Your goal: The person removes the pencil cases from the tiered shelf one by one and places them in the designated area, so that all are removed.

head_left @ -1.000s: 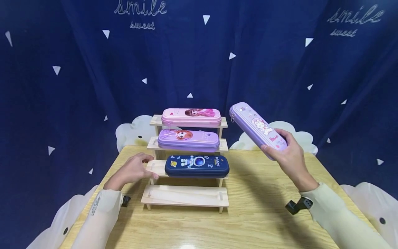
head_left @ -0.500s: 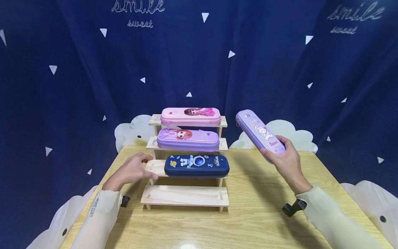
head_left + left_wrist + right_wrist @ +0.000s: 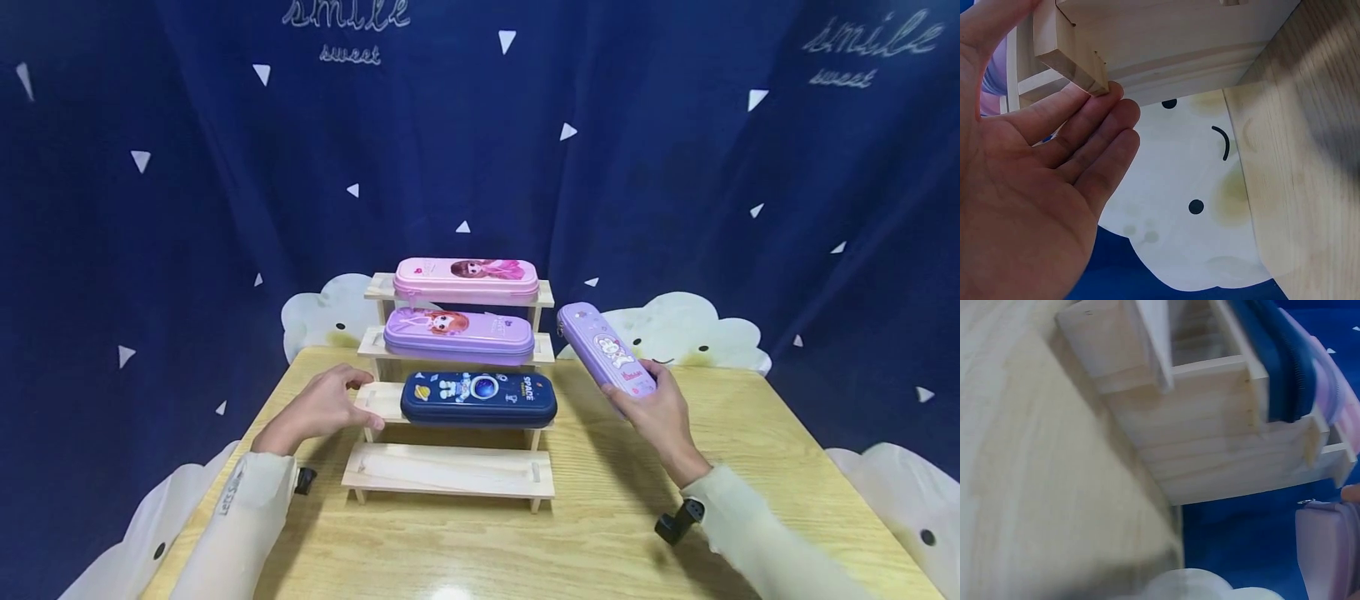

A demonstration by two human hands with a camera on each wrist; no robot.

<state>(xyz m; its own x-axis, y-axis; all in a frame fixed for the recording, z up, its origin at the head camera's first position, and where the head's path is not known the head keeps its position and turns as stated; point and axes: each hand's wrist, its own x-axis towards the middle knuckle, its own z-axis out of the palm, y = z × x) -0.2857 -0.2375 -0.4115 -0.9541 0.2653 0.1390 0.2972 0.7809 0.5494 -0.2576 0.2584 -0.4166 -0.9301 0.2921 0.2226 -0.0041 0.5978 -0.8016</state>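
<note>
My right hand (image 3: 657, 421) grips one end of a lavender pencil case (image 3: 611, 350) with a white rabbit print, tilted in the air right of a stepped wooden rack (image 3: 447, 471). In the right wrist view, part of this lavender pencil case (image 3: 1329, 550) shows at the right edge. My left hand (image 3: 327, 402) holds the left end of the rack's third step, thumb at the front edge, fingers behind. In the left wrist view, the fingertips (image 3: 1124, 111) touch the board's end. A navy astronaut pencil case (image 3: 480, 400) lies on that step.
On the rack's upper steps lie a pink pencil case (image 3: 467, 280) and a purple pencil case (image 3: 459, 335), each with a girl print. The bottom step is bare. The rack stands on a wooden table (image 3: 420, 550) before a dark blue curtain (image 3: 660, 192).
My right hand has lowered the lavender pencil case and brought it left, closer to the rack. My left hand stays at the third step, and the rack has not moved.
</note>
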